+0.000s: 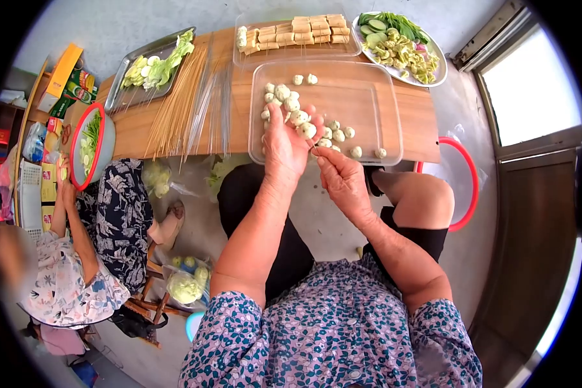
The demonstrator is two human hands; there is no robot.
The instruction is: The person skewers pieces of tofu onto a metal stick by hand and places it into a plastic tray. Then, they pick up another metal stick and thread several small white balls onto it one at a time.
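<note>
My left hand (283, 143) is turned palm up over a clear plastic tray (395, 107), cradling white-green speckled balls (305, 131) in curled fingers. Close to it on the right, my right hand (341, 174) pinches a thin skewer (313, 147), whose tip meets the lowest ball. Most of that skewer is hidden by my fingers and the ball. More speckled balls (339, 135) lie loose in the tray, mainly around my left hand and toward the near edge.
Bamboo skewers (174, 107) and metal skewers (216, 110) lie left of the tray. Behind are rolled tofu-skin skewers (294, 33) and a vegetable plate (404, 52). A metal tray (119, 87) holds lettuce. Another person (77, 271) sits left by a red-rimmed basin (77, 178); a second basin (469, 168) stands right.
</note>
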